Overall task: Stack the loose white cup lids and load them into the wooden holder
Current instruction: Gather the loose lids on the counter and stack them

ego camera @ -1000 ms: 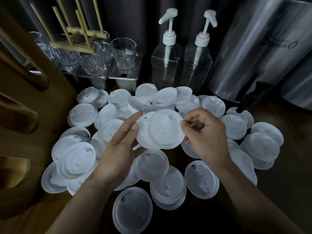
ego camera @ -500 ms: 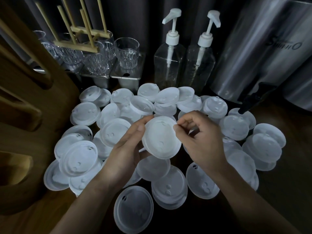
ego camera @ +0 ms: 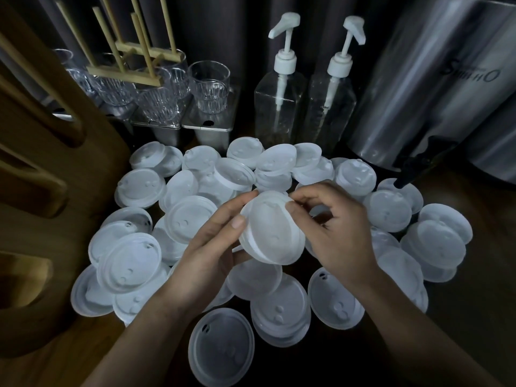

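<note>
left hand (ego camera: 212,247) and right hand (ego camera: 335,236) pinch the rim of a small nested stack of thin white plastic cup lids (ego camera: 273,233) above loose round white lids (ego camera: 131,261) covering the dark counter (ego camera: 474,303); likely light, bendy, slippery, best gripped by the edges.

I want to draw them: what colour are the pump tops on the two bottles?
White. The pump tops show best in the head view.

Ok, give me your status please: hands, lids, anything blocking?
Left hand grips held lid stack, right hand pinches its top rim. Loose lids spread over table. Nothing blocks the hands.
</note>
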The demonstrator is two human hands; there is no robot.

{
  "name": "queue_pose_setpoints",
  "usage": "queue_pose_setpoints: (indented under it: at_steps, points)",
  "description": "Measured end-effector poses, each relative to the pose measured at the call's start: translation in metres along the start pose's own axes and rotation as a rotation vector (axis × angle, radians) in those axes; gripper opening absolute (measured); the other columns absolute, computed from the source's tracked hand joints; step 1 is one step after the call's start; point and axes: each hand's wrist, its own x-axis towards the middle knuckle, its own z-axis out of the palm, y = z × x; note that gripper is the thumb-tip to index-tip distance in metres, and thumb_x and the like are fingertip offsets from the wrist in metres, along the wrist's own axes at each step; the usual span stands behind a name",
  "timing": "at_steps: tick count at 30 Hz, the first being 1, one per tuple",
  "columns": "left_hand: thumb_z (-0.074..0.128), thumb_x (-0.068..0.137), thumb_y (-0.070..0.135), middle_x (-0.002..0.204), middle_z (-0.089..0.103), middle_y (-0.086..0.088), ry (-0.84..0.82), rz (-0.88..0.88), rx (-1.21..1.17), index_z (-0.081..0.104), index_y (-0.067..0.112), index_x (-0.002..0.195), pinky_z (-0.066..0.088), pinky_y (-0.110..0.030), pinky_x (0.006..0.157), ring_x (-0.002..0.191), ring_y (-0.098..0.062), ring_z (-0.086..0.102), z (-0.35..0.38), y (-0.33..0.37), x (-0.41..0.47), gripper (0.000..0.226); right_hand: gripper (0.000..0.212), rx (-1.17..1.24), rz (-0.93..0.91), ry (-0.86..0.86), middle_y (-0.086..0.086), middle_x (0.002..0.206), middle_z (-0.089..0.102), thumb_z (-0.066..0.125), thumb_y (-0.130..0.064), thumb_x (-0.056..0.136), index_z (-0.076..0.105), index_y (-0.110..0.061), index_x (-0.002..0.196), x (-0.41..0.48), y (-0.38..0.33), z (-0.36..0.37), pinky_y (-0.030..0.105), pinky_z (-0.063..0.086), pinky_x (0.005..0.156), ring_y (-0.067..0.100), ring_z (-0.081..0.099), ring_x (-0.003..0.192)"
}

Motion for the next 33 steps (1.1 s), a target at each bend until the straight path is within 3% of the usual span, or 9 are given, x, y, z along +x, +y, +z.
queue_pose_setpoints:
  at_steps: [2, 6, 12, 17, 20, 22, 25, 30, 33]
  points:
    - [0.078, 0.078, 0.065, 0.150, 0.057, -0.007, -0.033, 0.007, 0.002, 0.055, 0.023, 0.147, 0.055, -0.038, 0.093, 0.136, -0.029, 0.058, 0.000, 0.001, -0.001, 0.085, 0.007, -0.024, -0.047, -0.004, -0.002, 0.091, 0.072, 0.080, -0.009, 0.090, 0.077, -0.010, 0.096, 0.001, 0.000, 0.000, 0.024, 0.055, 0.070, 0.011, 0.069, 0.083]
    - [0.074, 0.082, 0.036, 0.147, 0.060, -0.005, -0.056, 0.006, -0.013, 0.059, 0.027, 0.144, 0.055, -0.041, 0.099, 0.136, -0.028, 0.059, 0.000, -0.001, 0.000, 0.064, 0.006, -0.077, -0.108, 0.007, -0.001, 0.092, 0.072, 0.078, -0.009, 0.092, 0.079, -0.010, 0.098, 0.001, 0.002, -0.001, 0.024, 0.055, 0.068, 0.011, 0.068, 0.080]
    - [0.070, 0.082, 0.025, 0.148, 0.060, -0.008, -0.085, -0.005, -0.060, 0.057, 0.023, 0.147, 0.054, -0.040, 0.103, 0.137, -0.029, 0.057, -0.002, -0.003, 0.000, 0.067, 0.006, -0.008, -0.060, 0.016, -0.004, 0.093, 0.074, 0.078, -0.012, 0.092, 0.080, -0.013, 0.098, 0.002, 0.002, -0.002, 0.020, 0.054, 0.073, 0.010, 0.070, 0.085]
    - [0.063, 0.087, 0.007, 0.147, 0.061, -0.009, -0.088, 0.003, -0.049, 0.055, 0.023, 0.149, 0.053, -0.041, 0.104, 0.137, -0.031, 0.058, -0.003, -0.003, 0.000, 0.064, 0.007, 0.150, 0.117, -0.050, -0.013, 0.095, 0.076, 0.076, -0.018, 0.094, 0.078, -0.023, 0.098, 0.003, -0.003, -0.004, 0.021, 0.054, 0.082, 0.012, 0.072, 0.094]
    - [0.060, 0.089, 0.006, 0.145, 0.063, -0.008, -0.050, 0.024, -0.075, 0.055, 0.022, 0.148, 0.053, -0.040, 0.104, 0.134, -0.028, 0.060, -0.004, 0.000, 0.002, 0.061, 0.009, 0.369, 0.397, -0.216, -0.014, 0.094, 0.078, 0.068, -0.028, 0.097, 0.076, -0.027, 0.100, 0.005, -0.012, -0.007, 0.018, 0.056, 0.077, 0.004, 0.073, 0.092]
    - [0.061, 0.089, 0.008, 0.141, 0.066, -0.010, -0.014, 0.031, -0.079, 0.053, 0.015, 0.146, 0.056, -0.039, 0.100, 0.130, -0.030, 0.063, -0.005, 0.002, 0.003, 0.057, 0.021, 0.553, 0.566, -0.320, -0.008, 0.098, 0.080, 0.062, -0.035, 0.097, 0.077, -0.023, 0.105, 0.006, -0.012, -0.009, 0.021, 0.058, 0.072, 0.007, 0.076, 0.094]
    - [0.061, 0.091, 0.009, 0.136, 0.068, -0.011, 0.022, 0.039, -0.059, 0.054, 0.008, 0.141, 0.058, -0.035, 0.094, 0.126, -0.031, 0.065, -0.007, 0.003, 0.004, 0.051, 0.039, 0.652, 0.620, -0.385, 0.002, 0.113, 0.079, 0.065, -0.047, 0.096, 0.075, -0.017, 0.119, 0.005, -0.006, -0.008, 0.030, 0.060, 0.078, 0.020, 0.075, 0.108]
    - [0.066, 0.095, 0.013, 0.134, 0.070, -0.008, 0.053, 0.009, -0.035, 0.059, 0.012, 0.140, 0.058, -0.033, 0.094, 0.126, -0.028, 0.067, -0.009, 0.004, 0.005, 0.045, 0.035, 0.758, 0.674, -0.390, 0.012, 0.122, 0.076, 0.070, -0.031, 0.089, 0.076, -0.020, 0.122, 0.002, 0.004, -0.004, 0.045, 0.061, 0.086, 0.032, 0.072, 0.116]
    - [0.069, 0.093, 0.020, 0.132, 0.072, 0.001, 0.088, 0.007, 0.082, 0.062, 0.020, 0.139, 0.057, -0.036, 0.098, 0.124, -0.021, 0.068, -0.010, 0.008, 0.005, 0.046, 0.035, 0.781, 0.714, -0.358, 0.015, 0.121, 0.075, 0.082, -0.025, 0.085, 0.077, -0.017, 0.119, 0.001, 0.005, -0.003, 0.043, 0.062, 0.082, 0.035, 0.072, 0.114]
